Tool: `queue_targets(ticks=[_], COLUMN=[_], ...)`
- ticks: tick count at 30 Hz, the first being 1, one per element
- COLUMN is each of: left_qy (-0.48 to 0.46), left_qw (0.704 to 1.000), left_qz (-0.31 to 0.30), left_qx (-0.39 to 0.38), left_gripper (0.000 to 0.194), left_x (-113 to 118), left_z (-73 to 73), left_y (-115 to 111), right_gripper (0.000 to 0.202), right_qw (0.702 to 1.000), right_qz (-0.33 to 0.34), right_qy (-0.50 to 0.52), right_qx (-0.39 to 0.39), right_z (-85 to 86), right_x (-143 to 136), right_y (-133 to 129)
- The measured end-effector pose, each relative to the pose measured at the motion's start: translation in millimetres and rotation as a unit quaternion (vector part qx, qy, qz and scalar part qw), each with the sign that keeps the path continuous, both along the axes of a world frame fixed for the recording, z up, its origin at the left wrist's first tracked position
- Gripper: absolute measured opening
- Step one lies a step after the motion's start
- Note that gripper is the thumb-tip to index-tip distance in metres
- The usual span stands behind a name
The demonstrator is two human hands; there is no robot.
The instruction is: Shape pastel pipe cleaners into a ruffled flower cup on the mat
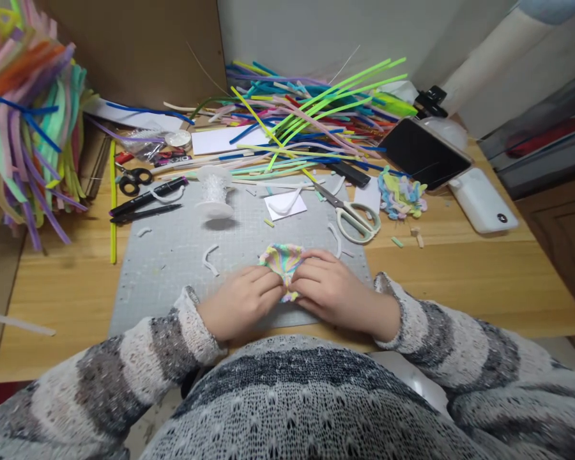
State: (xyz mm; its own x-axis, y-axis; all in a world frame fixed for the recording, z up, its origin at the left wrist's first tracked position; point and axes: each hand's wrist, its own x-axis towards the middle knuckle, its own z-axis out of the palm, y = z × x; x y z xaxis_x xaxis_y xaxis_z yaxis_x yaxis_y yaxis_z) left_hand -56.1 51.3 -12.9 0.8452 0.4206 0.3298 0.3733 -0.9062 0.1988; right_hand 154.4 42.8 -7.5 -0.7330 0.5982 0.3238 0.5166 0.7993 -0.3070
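Observation:
A small pastel piece (282,257), ruffled and striped in yellow, pink, green and blue, is held between my two hands over the front part of the grey cutting mat (172,255). My left hand (246,297) pinches its left and lower side. On the other side my right hand (328,287) grips it, with the fingers bent and the tips close to those of my left hand. The fingertips hide part of the piece's lower middle. Short white fuzzy strips (209,260) lie on the mat near both hands.
A clear spool (214,195), a white card (285,206) and pale-handled scissors (357,222) lie beyond the hands. Black scissors (133,181) and pens (148,197) are left. Colourful stems (306,108) pile behind. Rightward are a pastel bundle (402,193), a phone (426,153) and a white device (483,201).

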Motion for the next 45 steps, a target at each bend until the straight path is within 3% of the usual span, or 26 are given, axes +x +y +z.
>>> queue_targets(ticks=[8,15,18,25,33,39,42,45], left_qy=[0.037,-0.006,-0.002,0.004,0.019,0.008,0.013,0.028], left_qw=[0.999,0.999,0.999,1.0,0.999,0.997,0.999,0.999], left_qz=[-0.012,-0.042,-0.043,-0.005,0.002,-0.047,-0.042,-0.015], left_qx=[0.008,0.012,0.009,-0.016,-0.04,-0.059,-0.023,-0.008], left_gripper=[0.028,0.022,0.022,0.025,0.029,0.019,0.02,0.024], left_x=[7.0,3.4,2.6,3.7,9.5,1.7,1.6,4.6], left_z=[3.0,2.6,2.1,0.4,7.1,3.1,2.4,3.6], left_y=[2.7,6.9,7.8,1.7,8.4,13.5,10.0,1.5], right_gripper=[0.028,0.022,0.015,0.023,0.026,0.019,0.012,0.019], right_qw=[1.0,0.99,0.992,1.0,1.0,0.992,0.995,0.997], right_qz=[0.01,0.131,0.102,0.0,-0.003,0.115,0.08,0.027], right_qy=[-0.013,-0.052,-0.067,-0.025,-0.02,-0.023,-0.052,-0.068], right_qx=[0.021,-0.023,-0.014,0.018,0.004,-0.053,-0.031,0.021], right_z=[-4.7,8.0,9.5,2.2,1.6,8.9,9.6,6.6], right_x=[-6.1,19.9,19.0,0.0,-0.3,17.1,16.4,8.5], right_y=[-0.3,27.6,22.7,-3.6,2.2,23.5,20.6,7.9])
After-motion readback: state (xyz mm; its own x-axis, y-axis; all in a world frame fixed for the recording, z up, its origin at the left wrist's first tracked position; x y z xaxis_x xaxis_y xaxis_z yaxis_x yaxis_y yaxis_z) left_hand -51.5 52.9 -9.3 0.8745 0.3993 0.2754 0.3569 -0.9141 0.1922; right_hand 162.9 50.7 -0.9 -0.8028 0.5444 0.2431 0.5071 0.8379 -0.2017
